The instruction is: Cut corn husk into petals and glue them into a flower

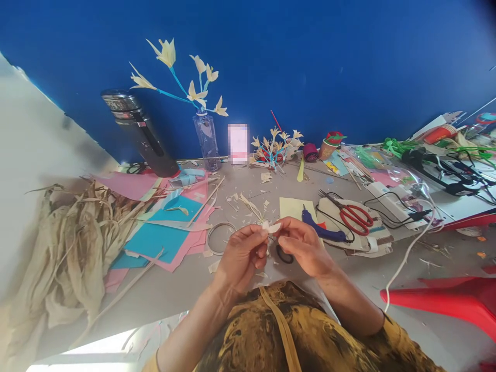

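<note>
1. Head view: a small white piece (273, 228) sits between the two hands, raised in front of the person's body above the near part of the table (174, 289).
2. The left hand (243, 252) pinches the piece's left end between thumb and forefinger, its other fingers curled beneath; whether those fingers hold anything more cannot be told.
3. The right hand (305, 247) has its fingertips closed on the opposite, narrower end, so both hands grip the same piece.
4. It looks thin and petal-like, and should weigh almost nothing; the fingers would feel its shape more than its load.
5. It is probably papery and flexible, a little springy when bent, and liable to crease or split under a hard pull. Its surface seems matt rather than slick, so a gentle pinch should be enough.
6. The thicker-looking left end seems the safer place for a steady hold. The narrow end is better guided with a light touch, as it would likely tear first.
7. Near the right hand lie a dark ring (284, 255), a blue glue gun (324, 231) and red-handled scissors (355, 219); a pale hoop (210, 239) lies just beyond the left hand.
</note>
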### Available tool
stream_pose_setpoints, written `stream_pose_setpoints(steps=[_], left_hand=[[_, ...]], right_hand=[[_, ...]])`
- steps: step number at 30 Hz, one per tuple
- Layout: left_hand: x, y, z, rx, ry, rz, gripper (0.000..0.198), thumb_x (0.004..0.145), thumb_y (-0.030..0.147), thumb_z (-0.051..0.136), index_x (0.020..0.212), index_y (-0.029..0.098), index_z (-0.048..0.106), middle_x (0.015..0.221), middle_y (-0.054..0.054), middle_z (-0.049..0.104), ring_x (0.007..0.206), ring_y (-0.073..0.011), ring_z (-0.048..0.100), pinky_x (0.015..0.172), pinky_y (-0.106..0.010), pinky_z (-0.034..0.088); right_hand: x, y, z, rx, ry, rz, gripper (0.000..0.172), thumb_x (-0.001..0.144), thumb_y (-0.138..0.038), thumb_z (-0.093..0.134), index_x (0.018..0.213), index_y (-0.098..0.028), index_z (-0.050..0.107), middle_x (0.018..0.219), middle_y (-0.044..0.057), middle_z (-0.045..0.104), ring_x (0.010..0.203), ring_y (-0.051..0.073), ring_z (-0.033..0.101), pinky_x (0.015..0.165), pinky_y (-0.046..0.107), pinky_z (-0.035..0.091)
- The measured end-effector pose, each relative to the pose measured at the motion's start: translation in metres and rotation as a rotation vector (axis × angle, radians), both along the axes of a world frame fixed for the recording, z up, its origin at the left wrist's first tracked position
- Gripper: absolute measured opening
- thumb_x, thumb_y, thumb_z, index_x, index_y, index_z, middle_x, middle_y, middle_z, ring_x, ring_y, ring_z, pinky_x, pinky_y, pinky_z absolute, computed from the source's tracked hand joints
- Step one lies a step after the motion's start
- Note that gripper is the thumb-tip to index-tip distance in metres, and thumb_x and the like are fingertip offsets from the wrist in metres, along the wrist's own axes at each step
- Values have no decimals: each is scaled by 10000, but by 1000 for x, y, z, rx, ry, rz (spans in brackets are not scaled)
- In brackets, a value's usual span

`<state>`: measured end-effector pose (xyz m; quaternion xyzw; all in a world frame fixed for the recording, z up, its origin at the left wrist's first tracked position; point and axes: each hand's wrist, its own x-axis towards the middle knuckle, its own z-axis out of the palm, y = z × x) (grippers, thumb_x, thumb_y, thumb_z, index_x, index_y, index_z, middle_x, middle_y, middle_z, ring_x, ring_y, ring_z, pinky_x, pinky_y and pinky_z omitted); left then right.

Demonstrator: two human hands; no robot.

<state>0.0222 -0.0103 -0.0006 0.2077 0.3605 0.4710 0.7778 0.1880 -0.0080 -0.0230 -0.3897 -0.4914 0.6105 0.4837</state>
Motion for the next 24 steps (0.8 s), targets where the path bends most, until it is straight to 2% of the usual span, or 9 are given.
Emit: stream_pose_setpoints(steps=[5, 9, 15, 24], left_hand=[[4, -1, -1, 19, 68, 37, 299, 600, 295, 885, 713, 123, 668, 552, 34, 530, 458, -50, 420, 355, -149, 323], [3, -1, 0, 19, 57, 56, 315, 559, 273, 907, 726, 107, 696, 617, 6, 599, 474, -51, 460, 367, -160, 346], [4, -1, -1, 21, 64, 56, 303, 549, 263, 909, 726, 101, 723, 598, -8, 625, 458, -57, 479, 373, -169, 362], [5, -1, -9, 89, 132, 52, 238, 615, 252, 854, 770, 114, 738, 654, -33, 669, 471, -74, 512, 402, -191, 400]], right_hand=[[-11, -2, 5, -140, 115, -33, 267, 805, -408, 762, 790, -172, 637, 554, -73, 406, 491, 66, 263, 468, 225, 195], [-9, 0, 12, -166, 105, -50, 301, 761, -420, 784, 739, -166, 625, 531, -74, 414, 473, 58, 236, 458, 229, 175], [-2, -1, 8, -104, -76, -72, 302, 800, -437, 747, 730, -174, 615, 545, -70, 390, 484, 70, 277, 454, 233, 189], [-5, -2, 20, 10, -354, -156, 283, 810, -415, 677, 700, -168, 594, 590, -42, 434, 544, 94, 332, 494, 238, 255]])
